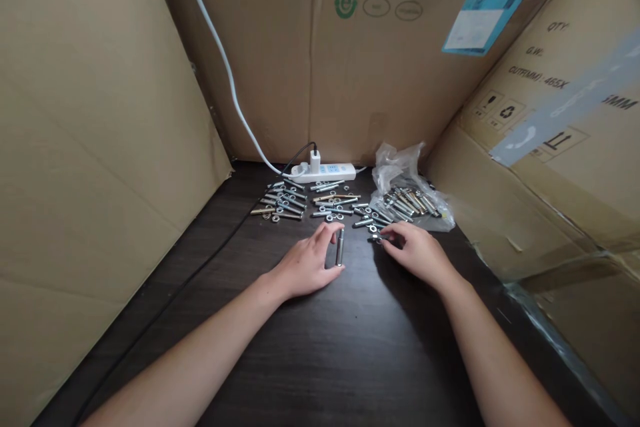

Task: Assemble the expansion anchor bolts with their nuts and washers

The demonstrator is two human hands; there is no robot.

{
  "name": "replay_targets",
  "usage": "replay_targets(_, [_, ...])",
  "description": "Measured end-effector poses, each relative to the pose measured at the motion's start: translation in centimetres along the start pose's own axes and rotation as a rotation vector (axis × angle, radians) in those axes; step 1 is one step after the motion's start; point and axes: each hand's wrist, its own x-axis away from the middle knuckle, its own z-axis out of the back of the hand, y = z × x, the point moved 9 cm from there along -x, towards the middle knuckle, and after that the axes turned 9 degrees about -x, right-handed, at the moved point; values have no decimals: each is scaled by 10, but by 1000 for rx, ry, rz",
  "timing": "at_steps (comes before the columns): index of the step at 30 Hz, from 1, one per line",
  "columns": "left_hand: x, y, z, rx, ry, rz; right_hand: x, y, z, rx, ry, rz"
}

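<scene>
My left hand (316, 260) pinches a metal expansion bolt (341, 248) upright between its thumb and index finger, above the dark table. To the right, my right hand (413, 248) is low over the tabletop, thumb and index finger curled together at a small washer (379, 241). A hex nut (373, 238) lies right beside those fingertips. Just beyond both hands are loose bolts (336, 200) with nuts and washers among them. Another group of bolts (285, 201) lies farther left.
A clear plastic bag (400, 170) with more bolts lies back right. Behind the hardware stands a white power strip (345, 172) with a plugged-in charger. A black cable (210, 257) crosses the table's left side. Cardboard boxes (270, 80) wall in the back and both sides.
</scene>
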Motion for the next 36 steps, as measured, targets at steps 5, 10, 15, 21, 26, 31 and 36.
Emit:
replay_targets(5, [0, -1, -1, 4, 1, -2, 0, 5, -2, 9, -48, -62])
replay_targets(10, [0, -1, -1, 10, 3, -4, -1, 1, -4, 41, -47, -102])
replay_targets(15, [0, 0, -1, 12, -3, -1, -2, 3, -1, 88, -16, -107])
replay_targets(21, [1, 5, -2, 5, -29, -12, 1, -11, 16, -24, 185, -7])
replay_targets(26, [3, 14, -4, 19, -58, -50, 13, -46, 8, -422, 244, 115])
replay_targets(31, [2, 19, -3, 65, -60, -72, 18, -52, -10, -627, 231, 80])
replay_targets(36, [2, 19, -3, 54, -67, -70, 19, -51, -12, -643, 243, 73])
